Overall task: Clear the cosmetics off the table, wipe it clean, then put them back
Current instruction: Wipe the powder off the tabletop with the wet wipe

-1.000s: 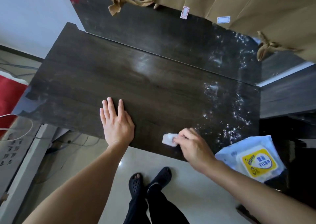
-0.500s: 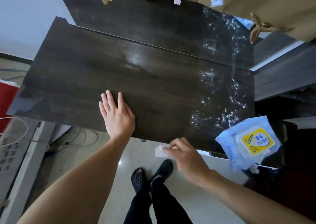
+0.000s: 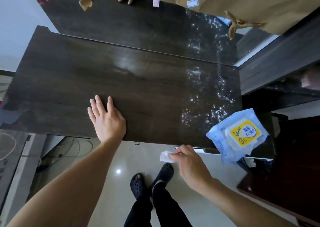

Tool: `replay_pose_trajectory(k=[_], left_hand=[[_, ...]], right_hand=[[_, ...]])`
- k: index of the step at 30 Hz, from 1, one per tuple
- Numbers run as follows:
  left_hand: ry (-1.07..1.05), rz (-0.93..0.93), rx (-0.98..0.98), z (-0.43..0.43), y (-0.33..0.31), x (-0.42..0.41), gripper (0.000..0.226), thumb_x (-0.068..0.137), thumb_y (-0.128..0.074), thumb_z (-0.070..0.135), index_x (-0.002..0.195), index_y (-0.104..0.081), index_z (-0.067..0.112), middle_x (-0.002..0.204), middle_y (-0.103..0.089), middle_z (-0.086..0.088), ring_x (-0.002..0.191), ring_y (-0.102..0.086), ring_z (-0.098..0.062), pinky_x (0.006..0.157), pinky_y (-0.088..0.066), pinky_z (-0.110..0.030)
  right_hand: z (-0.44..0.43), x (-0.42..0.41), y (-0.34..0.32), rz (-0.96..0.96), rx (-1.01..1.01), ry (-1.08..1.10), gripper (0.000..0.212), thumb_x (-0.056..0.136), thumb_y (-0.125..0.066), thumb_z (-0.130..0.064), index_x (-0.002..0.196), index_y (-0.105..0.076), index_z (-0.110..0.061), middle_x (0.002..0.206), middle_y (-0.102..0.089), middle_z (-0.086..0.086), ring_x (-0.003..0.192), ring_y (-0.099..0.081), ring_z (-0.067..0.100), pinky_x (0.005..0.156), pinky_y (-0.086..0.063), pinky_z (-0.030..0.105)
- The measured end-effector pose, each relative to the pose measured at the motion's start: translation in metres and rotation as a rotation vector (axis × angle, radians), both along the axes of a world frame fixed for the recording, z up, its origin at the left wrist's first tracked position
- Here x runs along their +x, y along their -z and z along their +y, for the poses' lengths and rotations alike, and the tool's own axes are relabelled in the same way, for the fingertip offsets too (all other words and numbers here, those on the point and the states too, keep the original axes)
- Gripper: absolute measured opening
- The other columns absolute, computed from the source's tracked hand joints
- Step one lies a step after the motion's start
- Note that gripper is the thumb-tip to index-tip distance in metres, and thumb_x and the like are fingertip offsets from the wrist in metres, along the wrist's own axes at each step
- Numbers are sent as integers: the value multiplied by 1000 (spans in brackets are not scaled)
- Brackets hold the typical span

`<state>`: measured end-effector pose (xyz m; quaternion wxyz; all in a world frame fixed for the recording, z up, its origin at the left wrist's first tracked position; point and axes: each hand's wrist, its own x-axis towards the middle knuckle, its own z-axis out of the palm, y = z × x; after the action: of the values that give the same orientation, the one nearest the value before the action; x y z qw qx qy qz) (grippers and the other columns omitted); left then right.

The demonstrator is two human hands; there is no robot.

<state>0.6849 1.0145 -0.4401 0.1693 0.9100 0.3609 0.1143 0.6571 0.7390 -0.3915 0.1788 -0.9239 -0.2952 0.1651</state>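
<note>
The dark wooden table (image 3: 69, 81) fills the middle of the head view, with no cosmetics on it. White specks and wet streaks (image 3: 204, 95) mark its right part. My left hand (image 3: 106, 118) lies flat on the table near its front edge, fingers apart. My right hand (image 3: 187, 162) pinches a small folded white wipe (image 3: 165, 156) just off the front edge, above the floor. A blue pack of wet wipes (image 3: 239, 135) with a yellow label lies on the table's front right corner.
A dark glossy back panel (image 3: 131, 24) rises behind the table, with beige curtains (image 3: 233, 0) hanging over it. Dark furniture (image 3: 292, 174) stands at the right. My feet in black clogs (image 3: 150, 178) stand on the pale tiled floor. Cables (image 3: 76, 147) lie under the table at the left.
My right hand has drawn the wipe back off the table's front edge toward me. My left hand has stayed flat on the table.
</note>
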Motion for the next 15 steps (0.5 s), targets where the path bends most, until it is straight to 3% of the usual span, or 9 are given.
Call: replay_pose_trajectory(k=[3,6,9,11,13,15], left_hand=[[11,1,1,0,0,-1,41,94,-42,16,135,-49,12,151,-29,-23,142,-19,-38,118,-10,-49],[28,37,-22,3,-6,-2,41,95,-42,17,135,-49,11,151,-29,-23,142,-19,-38,117,-10,-50],[36,121,-90,-4,-24,1,38,92,-48,17,129,-52,9,148,-33,-22,139,-22,-38,114,-15,-50],[80,88,-130,-33,-43,4,29,88,-56,16,115,-60,7,132,-49,-22,125,-39,-40,103,-30,-50],[123,8,-243,-83,-65,5,18,87,-58,14,102,-65,8,109,-62,-19,104,-53,-39,87,-43,-45],[116,4,-475,-139,-82,6,15,87,-57,17,94,-69,10,93,-69,-14,90,-61,-34,76,-47,-37]], right_hand=[[-13,8,-13,99,88,175,41,80,-52,6,102,-72,-21,88,-52,-8,84,-50,11,74,-40,14],[-43,24,-40,115,191,382,32,81,-56,4,99,-74,-16,87,-60,-5,83,-58,12,70,-38,8],[-78,45,-80,185,320,621,17,77,-58,-23,83,-74,-25,76,-67,-5,74,-57,7,64,-40,14],[-100,62,-102,222,442,787,15,79,-59,-17,73,-71,-23,69,-65,3,65,-52,10,62,-39,25],[-124,85,-115,267,552,985,21,80,-58,-2,74,-71,-17,66,-62,4,60,-50,11,59,-38,24],[-158,113,-114,415,678,1154,19,78,-56,-1,74,-68,-16,59,-59,-1,49,-51,9,50,-39,19]])
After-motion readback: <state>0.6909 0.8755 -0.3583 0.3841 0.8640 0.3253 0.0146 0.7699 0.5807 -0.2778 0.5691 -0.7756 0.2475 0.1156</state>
